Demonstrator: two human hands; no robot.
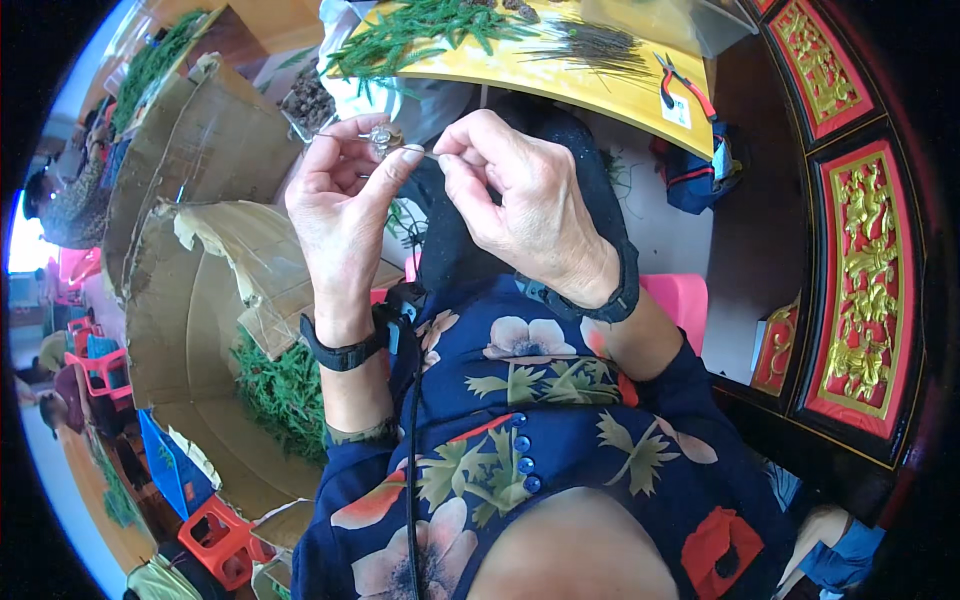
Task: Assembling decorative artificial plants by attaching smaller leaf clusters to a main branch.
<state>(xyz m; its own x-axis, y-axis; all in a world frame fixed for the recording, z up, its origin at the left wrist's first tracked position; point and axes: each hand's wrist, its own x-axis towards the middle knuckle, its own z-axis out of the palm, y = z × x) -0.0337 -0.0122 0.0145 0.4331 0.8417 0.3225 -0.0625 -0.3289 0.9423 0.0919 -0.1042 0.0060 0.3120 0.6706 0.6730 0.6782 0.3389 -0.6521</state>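
Observation:
My left hand [345, 190] is raised in front of my lap, its thumb and fingers closed on a small pine cone [385, 138] with brown-grey scales. Close by on the right, my right hand [515, 185] pinches thumb against forefinger. A thin wire seems to run from the cone to those fingertips, though most of it is too fine to follow. Beyond my hands stands a yellow table [480, 75]. Green artificial pine sprigs [430, 35] lie on it, next to a bundle of thin dark wires [595, 48] and red-handled pliers [685, 85].
On my left, a large torn cardboard box [190, 330] holds more green sprigs [285, 395]. A bag of pine cones [308, 100] sits beyond it. Red stools [222, 540] and other people are farther left. Carved red-and-gold panels [860, 280] line the right side.

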